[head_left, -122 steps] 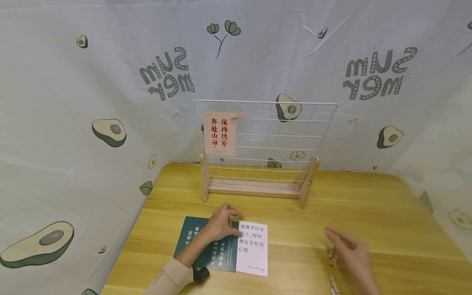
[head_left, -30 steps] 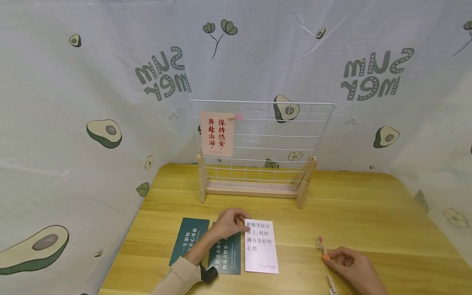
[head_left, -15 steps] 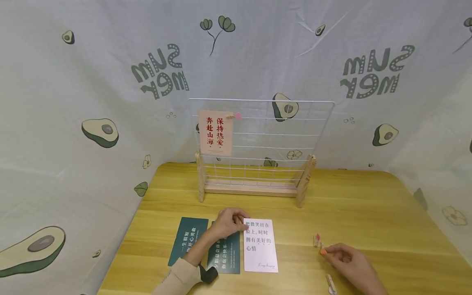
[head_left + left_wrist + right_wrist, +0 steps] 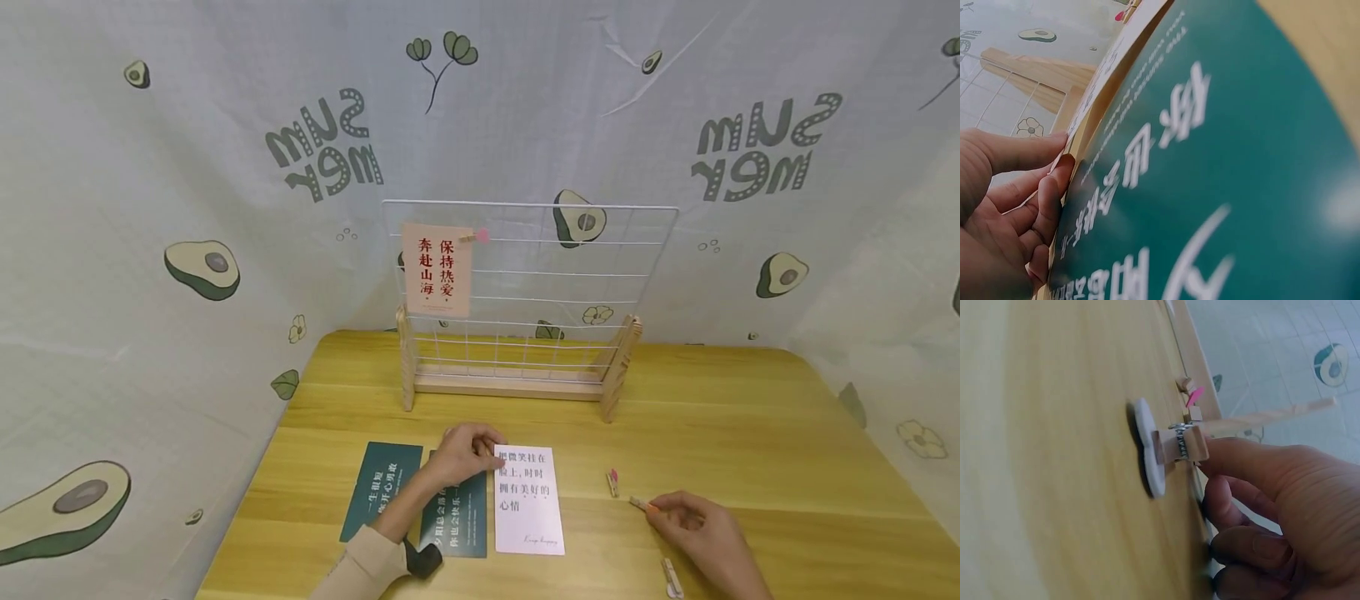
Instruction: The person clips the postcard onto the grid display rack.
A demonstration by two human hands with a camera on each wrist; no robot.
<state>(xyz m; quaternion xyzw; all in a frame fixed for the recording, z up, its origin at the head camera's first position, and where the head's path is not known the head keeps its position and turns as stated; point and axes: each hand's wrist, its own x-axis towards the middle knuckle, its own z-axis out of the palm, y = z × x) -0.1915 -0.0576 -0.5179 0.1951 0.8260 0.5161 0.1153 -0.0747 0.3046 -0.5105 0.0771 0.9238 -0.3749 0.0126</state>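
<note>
My left hand [image 4: 459, 457] pinches the left edge of a white card [image 4: 529, 512] with dark lettering. In the left wrist view the thumb lies on the card's edge [image 4: 1085, 109] with a fingertip beneath. My right hand [image 4: 701, 533] pinches a small wooden clothespin [image 4: 640, 503] with an orange ornament by its near end. Ahead of it lies a clothespin with a pink ornament [image 4: 612, 482]. Closer to me is a third clothespin [image 4: 672, 577] with a white ornament, which in the right wrist view overlaps the right fingertips and hides the orange one.
Two green cards [image 4: 382, 487] lie left of the white one, partly under my left forearm. Behind stands a white wire grid [image 4: 570, 275] on a wooden stand [image 4: 510, 385], with a pink card [image 4: 437, 271] clipped at its upper left. A patterned curtain [image 4: 525, 108] encloses the wooden table [image 4: 735, 417].
The white card has shifted right, apart from the green card. My right hand has taken hold of the orange clothespin and moved it left. The pink clothespin has also shifted left and turned.
</note>
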